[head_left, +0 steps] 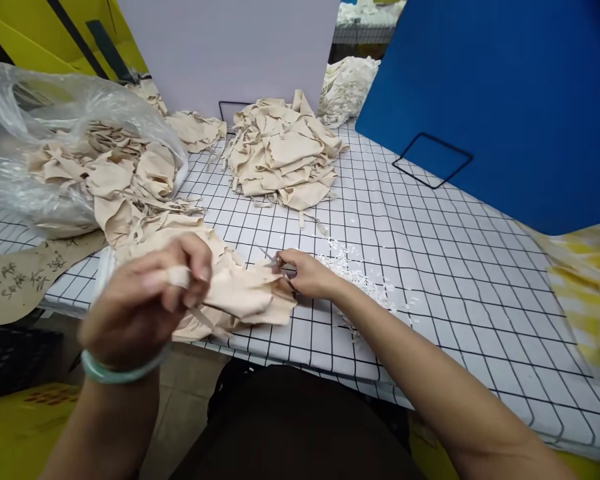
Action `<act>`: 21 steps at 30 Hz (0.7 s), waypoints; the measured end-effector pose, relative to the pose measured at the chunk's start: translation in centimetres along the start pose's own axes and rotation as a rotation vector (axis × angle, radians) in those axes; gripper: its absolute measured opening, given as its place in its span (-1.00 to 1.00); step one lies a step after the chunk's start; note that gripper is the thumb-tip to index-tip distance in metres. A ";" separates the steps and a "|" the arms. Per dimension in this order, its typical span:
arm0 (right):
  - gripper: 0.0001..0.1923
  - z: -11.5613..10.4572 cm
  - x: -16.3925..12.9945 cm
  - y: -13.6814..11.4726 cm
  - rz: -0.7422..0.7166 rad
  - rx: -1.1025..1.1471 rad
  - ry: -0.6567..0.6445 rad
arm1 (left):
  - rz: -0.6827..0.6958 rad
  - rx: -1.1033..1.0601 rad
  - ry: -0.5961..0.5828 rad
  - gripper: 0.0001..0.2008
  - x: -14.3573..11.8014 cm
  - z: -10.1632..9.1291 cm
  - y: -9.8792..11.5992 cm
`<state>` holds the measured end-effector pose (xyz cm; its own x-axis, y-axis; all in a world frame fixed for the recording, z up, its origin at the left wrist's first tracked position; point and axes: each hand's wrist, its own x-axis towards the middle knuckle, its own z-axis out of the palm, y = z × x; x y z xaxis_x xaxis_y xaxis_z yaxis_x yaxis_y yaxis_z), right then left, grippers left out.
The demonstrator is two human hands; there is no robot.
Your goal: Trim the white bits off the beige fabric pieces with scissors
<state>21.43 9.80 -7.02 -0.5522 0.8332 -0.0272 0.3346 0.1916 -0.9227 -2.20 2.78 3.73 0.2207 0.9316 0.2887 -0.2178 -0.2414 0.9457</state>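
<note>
My left hand, a little blurred, is raised at the table's front edge with its fingers pinched. A thin beige fabric strip runs down from the fingertips towards the cloth. One finger has a pale wrap, and a light green bangle circles the wrist. My right hand rests low over the table, closed around a small pair of scissors whose blades point away to the left. Between both hands lie beige cut fabric pieces, their right edge beside the scissors.
A heap of beige pieces stands at the back. More fill a clear plastic bag at left, beside a marked tan pattern piece. Small white bits are scattered on the checked tablecloth. Behind rise lilac and blue boards.
</note>
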 end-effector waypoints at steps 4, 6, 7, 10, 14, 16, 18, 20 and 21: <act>-0.82 -1.4 0.5 -0.9 0.026 0.260 0.082 | 0.364 0.285 0.219 -0.60 5.4 -2.3 0.9; -0.73 -2.0 1.1 -1.4 0.070 0.465 0.275 | 0.317 0.620 0.301 -0.61 9.1 -3.5 -0.6; -0.70 -2.3 1.5 -1.5 0.108 0.535 0.387 | 0.262 0.716 0.296 -0.64 10.7 -4.0 -1.7; -0.67 -2.9 3.0 -1.2 0.222 0.584 0.620 | 0.107 0.895 0.259 -0.75 13.2 -4.8 -5.3; -0.64 -3.4 3.8 0.6 0.280 0.565 0.683 | -0.037 1.024 0.156 -0.84 9.8 -3.9 -8.6; -0.62 -3.4 3.7 1.4 0.301 0.554 0.687 | -0.127 1.052 0.051 -0.78 7.0 -2.8 -9.8; -0.61 -3.3 3.8 1.8 0.308 0.542 0.685 | -0.195 1.057 -0.036 -0.78 4.9 -1.6 -10.9; -0.61 -3.3 4.3 1.9 0.299 0.522 0.672 | -0.224 1.052 -0.069 -0.76 4.2 -0.3 -12.1; -0.61 -3.3 4.5 1.8 0.291 0.507 0.662 | -0.230 1.047 -0.068 -0.73 4.4 0.2 -12.6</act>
<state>22.09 15.67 -7.54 0.1098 0.9727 -0.2043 -0.0728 -0.1971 -0.9777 1.71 9.85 -6.92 0.2121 0.9751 0.0645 0.7517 -0.2049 0.6269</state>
